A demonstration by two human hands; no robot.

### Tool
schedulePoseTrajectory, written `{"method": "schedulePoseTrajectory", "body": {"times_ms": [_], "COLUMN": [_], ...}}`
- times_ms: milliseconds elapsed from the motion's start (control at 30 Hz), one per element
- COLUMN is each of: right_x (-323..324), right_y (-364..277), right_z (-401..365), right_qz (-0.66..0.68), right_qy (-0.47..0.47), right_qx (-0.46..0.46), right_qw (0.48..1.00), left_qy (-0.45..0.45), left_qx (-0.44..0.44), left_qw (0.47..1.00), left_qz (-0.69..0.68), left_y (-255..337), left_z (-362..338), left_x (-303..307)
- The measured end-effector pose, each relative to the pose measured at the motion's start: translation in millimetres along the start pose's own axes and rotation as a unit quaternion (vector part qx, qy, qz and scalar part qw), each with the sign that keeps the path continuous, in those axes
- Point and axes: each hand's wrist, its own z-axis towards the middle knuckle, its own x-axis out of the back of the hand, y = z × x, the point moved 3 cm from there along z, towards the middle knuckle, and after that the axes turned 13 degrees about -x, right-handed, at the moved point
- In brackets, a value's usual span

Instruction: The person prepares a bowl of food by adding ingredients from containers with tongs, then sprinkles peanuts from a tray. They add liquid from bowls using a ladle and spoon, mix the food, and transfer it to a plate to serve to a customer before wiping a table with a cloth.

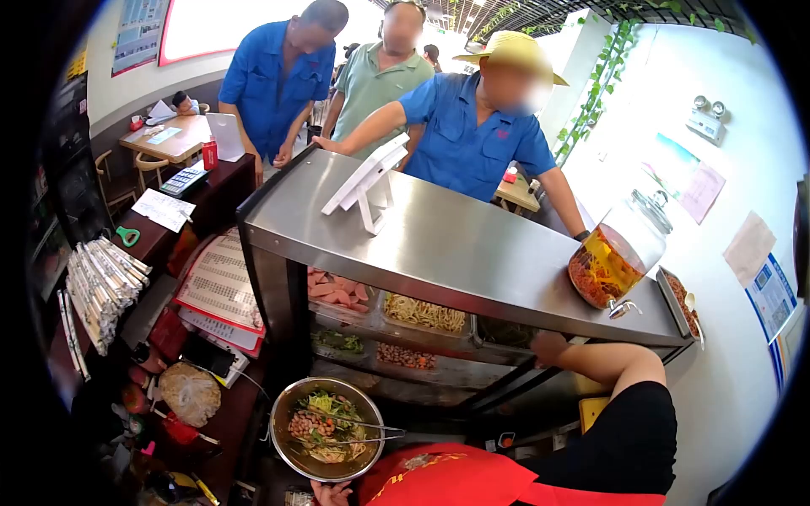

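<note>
My left hand (pixel 331 493) grips the lower rim of a steel mixing bowl (pixel 377 405) at the bottom centre. The bowl holds leafy greens, peanuts (pixel 310 428) and pale strips. Metal tongs (pixel 371 439) lie across the food, their joined end over the right rim. My right hand (pixel 548 347) reaches into the display case just under its steel top (pixel 472 244); its fingers are mostly hidden, so I cannot see what it holds. Near it are a dark tray (pixel 504 331) and a tray of pale strips (pixel 424 313).
A glass jar (pixel 609 261) with a tap and a white tablet stand (pixel 367 181) stand on the case. Several people face the counter, one in a straw hat (pixel 516 56). Left are menus (pixel 221 282), wrapped chopsticks (pixel 103 287) and a plastic bag (pixel 191 394).
</note>
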Motion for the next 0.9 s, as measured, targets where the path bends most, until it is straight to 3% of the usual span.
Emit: {"method": "schedulePoseTrajectory", "body": {"times_ms": [100,133,167,200,233,300,367,400,433,500,567,600,733,800,833,900], "right_x": [70,75,85,124,150,187,189,180,169,147,100,93,90,87,88,94], "right_y": [-61,-81,-105,-128,-148,-171,-187,-188,-184,-176,-172,-174,-196,-208,-216,-223], "right_z": [11,28,45,25,22,-8,-41,-47,-52,-49,-15,-8,2,11,15,10], "right_qz": [-0.03,-0.061,-0.088,-0.1,-0.099,-0.025,0.226,0.335,0.438,0.504,0.714,0.752,0.779,0.836,0.838,0.832], "right_qy": [-0.027,0.058,0.05,0.14,0.151,0.399,0.443,0.459,0.467,0.417,0.312,0.283,0.279,0.285,0.281,0.34], "right_qx": [-0.001,0.036,0.024,0.036,0.063,0.177,0.241,0.23,0.218,0.175,0.058,0.087,0.103,0.063,0.074,-0.003], "right_qw": [0.999,0.996,0.995,0.985,0.982,0.899,0.833,0.79,0.737,0.736,0.624,0.589,0.552,0.465,0.461,0.438], "left_qy": [0.035,0.022,0.02,0.021,0.023,0.028,0.033,0.034,0.03,0.028,0.044,0.06,0.068,0.073,0.076,0.082], "left_qx": [-0.014,-0.022,-0.024,-0.028,-0.032,-0.048,-0.05,-0.055,-0.05,-0.05,-0.047,-0.048,-0.054,-0.065,-0.071,-0.077], "left_qw": [0.999,0.999,0.999,0.999,0.998,0.997,0.997,0.996,0.996,0.996,0.995,0.993,0.992,0.99,0.989,0.988], "left_qz": [-0.01,-0.022,-0.02,-0.029,-0.039,-0.056,-0.057,-0.057,-0.061,-0.07,-0.075,-0.089,-0.094,-0.1,-0.102,-0.105], "left_y": [-11,-10,-10,-10,-10,-11,-8,-9,-12,-18,-17,-19,-16,-12,-9,-1], "left_z": [-5,-5,-4,-4,-4,0,3,6,8,9,6,3,-5,-10,-12,-15], "left_x": [24,25,25,25,24,20,16,18,21,21,24,27,25,22,20,16]}}
